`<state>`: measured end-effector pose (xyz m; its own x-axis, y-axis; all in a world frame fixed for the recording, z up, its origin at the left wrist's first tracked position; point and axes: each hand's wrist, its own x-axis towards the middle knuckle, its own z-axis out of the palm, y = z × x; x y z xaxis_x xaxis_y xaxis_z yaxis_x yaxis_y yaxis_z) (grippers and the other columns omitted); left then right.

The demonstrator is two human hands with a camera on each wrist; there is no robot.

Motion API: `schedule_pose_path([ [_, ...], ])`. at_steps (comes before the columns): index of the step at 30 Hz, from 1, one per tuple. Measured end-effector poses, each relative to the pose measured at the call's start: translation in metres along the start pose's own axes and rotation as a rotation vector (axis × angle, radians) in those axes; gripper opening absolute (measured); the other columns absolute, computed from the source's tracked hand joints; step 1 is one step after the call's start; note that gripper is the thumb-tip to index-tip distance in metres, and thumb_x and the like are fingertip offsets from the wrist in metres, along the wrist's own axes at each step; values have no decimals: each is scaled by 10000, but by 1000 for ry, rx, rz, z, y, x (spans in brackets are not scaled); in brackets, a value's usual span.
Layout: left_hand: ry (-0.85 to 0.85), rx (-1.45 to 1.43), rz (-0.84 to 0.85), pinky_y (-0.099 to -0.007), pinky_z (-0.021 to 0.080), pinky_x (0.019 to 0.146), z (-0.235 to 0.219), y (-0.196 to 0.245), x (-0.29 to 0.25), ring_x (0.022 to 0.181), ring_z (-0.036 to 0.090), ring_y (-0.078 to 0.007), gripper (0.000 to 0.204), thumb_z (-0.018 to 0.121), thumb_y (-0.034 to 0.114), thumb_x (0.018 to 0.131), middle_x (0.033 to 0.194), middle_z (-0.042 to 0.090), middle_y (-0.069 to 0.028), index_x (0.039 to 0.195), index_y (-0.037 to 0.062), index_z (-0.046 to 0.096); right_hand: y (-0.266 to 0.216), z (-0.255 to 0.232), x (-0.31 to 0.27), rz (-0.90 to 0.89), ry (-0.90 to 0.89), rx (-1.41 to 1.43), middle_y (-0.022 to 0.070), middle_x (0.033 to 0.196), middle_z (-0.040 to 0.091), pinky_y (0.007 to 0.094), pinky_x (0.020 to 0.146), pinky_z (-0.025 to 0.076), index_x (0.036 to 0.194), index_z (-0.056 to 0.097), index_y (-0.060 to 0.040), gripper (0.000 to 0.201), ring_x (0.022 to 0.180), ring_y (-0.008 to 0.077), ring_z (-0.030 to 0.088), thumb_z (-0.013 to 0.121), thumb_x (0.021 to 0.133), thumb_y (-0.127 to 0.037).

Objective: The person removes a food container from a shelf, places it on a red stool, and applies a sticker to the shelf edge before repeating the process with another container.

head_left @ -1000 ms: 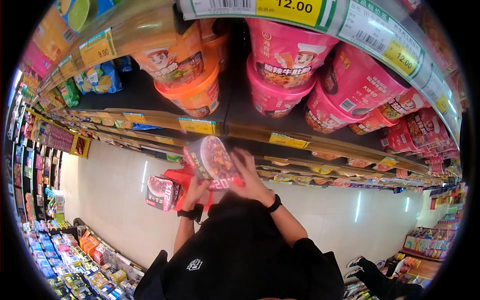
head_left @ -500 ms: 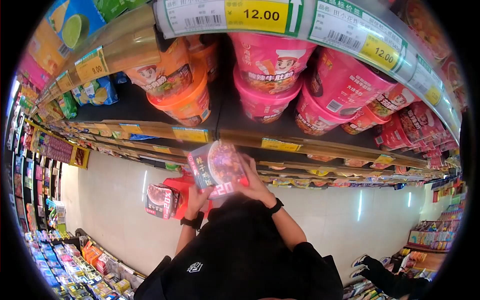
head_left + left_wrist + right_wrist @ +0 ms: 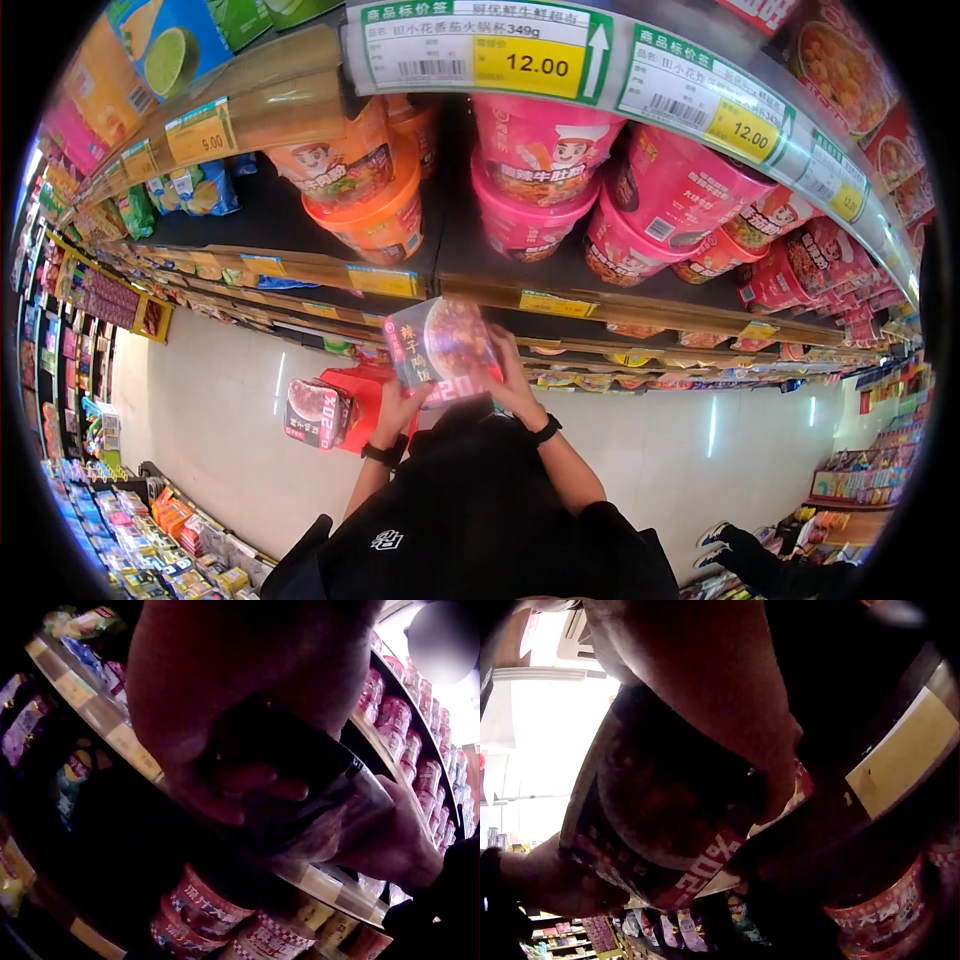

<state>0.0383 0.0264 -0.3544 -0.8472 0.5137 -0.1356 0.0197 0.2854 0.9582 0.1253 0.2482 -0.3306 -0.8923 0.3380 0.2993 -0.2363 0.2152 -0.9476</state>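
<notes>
Both hands hold one box (image 3: 440, 345) up by the shelf edge (image 3: 560, 300). L hand (image 3: 398, 398) fingers curl round its lower-left corner, R hand (image 3: 515, 375) fingers wrap its right side. Pink tubs (image 3: 535, 180) sit on the shelf above.

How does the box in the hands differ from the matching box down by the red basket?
The held box is gripped by the left hand and right hand, near the shelf; the lower box lies beside the red basket, untouched. The held box looks larger. Both show dark packaging and a 20 mark.
</notes>
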Motion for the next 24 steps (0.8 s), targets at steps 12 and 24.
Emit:
schedule_pose_path([
  [12, 87, -26, 28, -326, 527, 785, 16, -6, -11, 880, 674, -173, 329, 682, 184, 861, 965, 715, -127, 1096, -41, 631, 14, 10, -7, 96, 114, 122, 182, 1427, 437, 371, 1108, 267, 1350, 492, 13, 473, 1328, 296, 389, 483, 969, -267],
  [24, 63, -23, 52, -323, 536, 759, 10, 8, -9, 857, 687, -181, 296, 679, 185, 871, 936, 718, -131, 1075, -27, 647, 8, 18, -12, 257, 130, 316, 159, 1428, 439, 330, 1123, 232, 1411, 391, 39, 560, 1342, 237, 366, 435, 1003, -342],
])
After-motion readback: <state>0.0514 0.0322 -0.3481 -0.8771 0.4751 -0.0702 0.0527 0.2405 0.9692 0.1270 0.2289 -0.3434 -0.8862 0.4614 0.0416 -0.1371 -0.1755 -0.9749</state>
